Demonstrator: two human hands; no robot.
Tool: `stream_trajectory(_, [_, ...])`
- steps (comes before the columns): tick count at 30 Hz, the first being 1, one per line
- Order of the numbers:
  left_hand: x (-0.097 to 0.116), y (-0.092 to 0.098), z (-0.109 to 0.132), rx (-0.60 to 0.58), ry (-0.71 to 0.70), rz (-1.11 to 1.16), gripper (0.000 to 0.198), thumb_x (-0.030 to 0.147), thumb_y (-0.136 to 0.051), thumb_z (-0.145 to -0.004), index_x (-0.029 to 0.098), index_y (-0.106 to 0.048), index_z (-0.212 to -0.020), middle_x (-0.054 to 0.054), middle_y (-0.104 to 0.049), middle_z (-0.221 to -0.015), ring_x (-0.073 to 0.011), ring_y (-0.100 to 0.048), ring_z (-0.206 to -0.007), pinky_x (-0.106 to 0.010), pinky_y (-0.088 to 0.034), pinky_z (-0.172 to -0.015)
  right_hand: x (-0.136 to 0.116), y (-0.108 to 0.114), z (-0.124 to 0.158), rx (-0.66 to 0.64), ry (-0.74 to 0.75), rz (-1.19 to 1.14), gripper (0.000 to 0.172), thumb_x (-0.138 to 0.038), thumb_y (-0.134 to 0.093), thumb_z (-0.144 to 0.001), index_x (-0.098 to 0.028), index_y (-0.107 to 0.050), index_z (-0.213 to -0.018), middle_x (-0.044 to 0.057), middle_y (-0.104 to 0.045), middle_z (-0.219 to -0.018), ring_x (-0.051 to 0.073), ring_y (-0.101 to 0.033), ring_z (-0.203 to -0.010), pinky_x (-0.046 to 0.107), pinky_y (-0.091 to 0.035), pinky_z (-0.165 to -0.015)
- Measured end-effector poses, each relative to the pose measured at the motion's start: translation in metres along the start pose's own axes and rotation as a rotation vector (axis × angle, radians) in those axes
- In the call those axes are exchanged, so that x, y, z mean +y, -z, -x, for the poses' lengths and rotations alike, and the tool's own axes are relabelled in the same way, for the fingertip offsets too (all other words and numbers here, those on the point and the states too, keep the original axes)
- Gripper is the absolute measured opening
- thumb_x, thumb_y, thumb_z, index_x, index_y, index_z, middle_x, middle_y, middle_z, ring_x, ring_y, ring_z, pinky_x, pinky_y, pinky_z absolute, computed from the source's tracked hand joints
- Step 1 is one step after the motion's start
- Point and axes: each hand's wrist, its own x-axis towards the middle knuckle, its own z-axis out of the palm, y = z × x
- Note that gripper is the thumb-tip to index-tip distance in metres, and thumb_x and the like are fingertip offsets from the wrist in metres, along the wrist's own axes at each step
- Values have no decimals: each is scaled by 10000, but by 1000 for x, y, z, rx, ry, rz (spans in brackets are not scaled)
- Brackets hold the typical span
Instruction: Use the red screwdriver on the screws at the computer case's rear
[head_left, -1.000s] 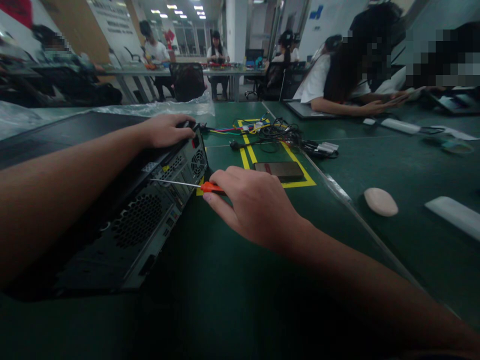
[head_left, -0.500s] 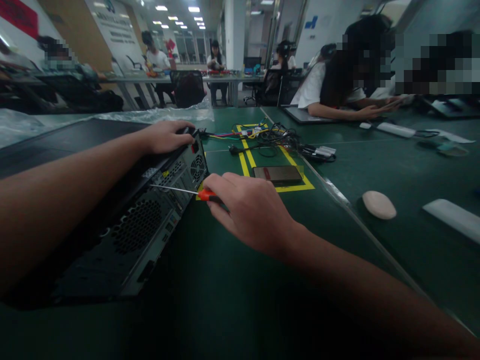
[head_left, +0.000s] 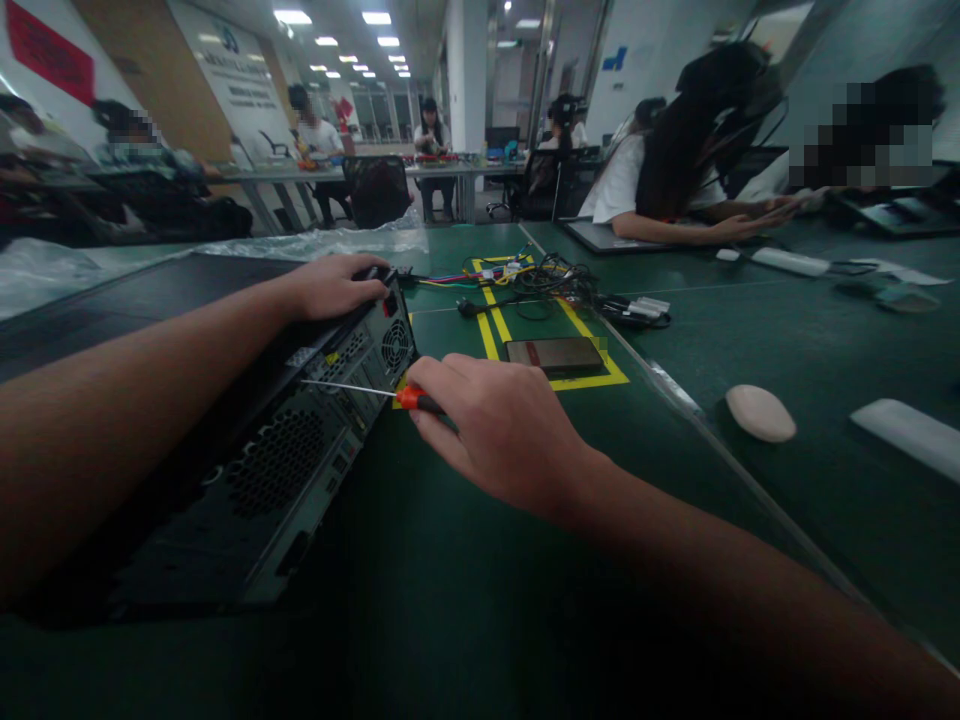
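Note:
A black desktop computer case (head_left: 274, 450) lies on the green table to my left, its rear panel with vents and ports turned towards my right side. My left hand (head_left: 334, 287) grips the top edge near the far rear corner, the forearm stretched across the case. In my right hand (head_left: 495, 425) is a screwdriver (head_left: 409, 397) with an orange and black handle, fingers closed round it. Its long thin shaft points left, and the tip meets the rear panel near the upper edge. Whether a screw sits under the tip is too small to tell.
Beyond my right hand a dark phone-like slab (head_left: 559, 354) lies inside yellow tape (head_left: 592, 381). Behind it are tangled cables (head_left: 559, 275). A pale rounded object (head_left: 760, 413) and a white bar (head_left: 904, 432) lie at right. Clear plastic wrap (head_left: 322, 240) is behind the case. People sit beyond.
The camera view has tilted slightly, so the scene sits a little lower. Both hands keep their places, with the screwdriver tip still at the rear panel.

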Motion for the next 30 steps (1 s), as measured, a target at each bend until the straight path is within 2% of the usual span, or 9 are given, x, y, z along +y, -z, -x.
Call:
stream_trajectory(8, [1, 2, 1, -7, -4, 17, 962, 732, -650, -858, 350, -700, -1740, -103, -779, -1650, -512, -666, -1528, -624, -469, -1350, 0, 0, 1, 1, -8, 6, 240, -288, -621, -1200, -232, -775, -1375, 89, -867, -1165, 240, -774, -998, 351, -274, -685])
stream_trajectory(18, [2, 1, 1, -11, 23, -14, 962, 756, -616, -894, 302, -702, -1738, -127, -743, -1692, -513, -664, -1546, -593, -486, -1344, -1, 6, -1, -19, -42, 6, 243, -336, -630, -1207, -227, -798, -1344, 89, -859, -1155, 246, -774, -995, 350, -295, -684])
stream_trajectory(21, [4, 3, 2, -19, 29, -16, 994, 752, -615, -891, 275, -682, -1760, -150, -738, -1693, -511, -672, -1537, -591, -480, -1348, -2, 8, -2, -33, -69, 10, 276, -377, -604, -1232, -222, -810, -1329, 102, -860, -1185, 258, -789, -1038, 355, -315, -686])
stream_trajectory(25, [2, 2, 2, -16, 16, -7, 981, 770, -608, -883, 324, -687, -1754, -117, -738, -1699, -496, -669, -1534, -588, -484, -1344, -3, 5, -3, -48, -86, -13, 366, -437, -541, -1268, -202, -820, -1304, 120, -859, -1195, 264, -793, -1076, 355, -352, -700])
stream_trajectory(30, [0, 1, 0, -13, 9, -8, 975, 773, -614, -878, 321, -700, -1738, -103, -743, -1696, -493, -667, -1533, -559, -505, -1325, 2, -1, -3, -23, -44, -69, 306, -396, -622, -1232, -191, -771, -1403, 108, -860, -1259, 255, -778, -1062, 349, -374, -736])
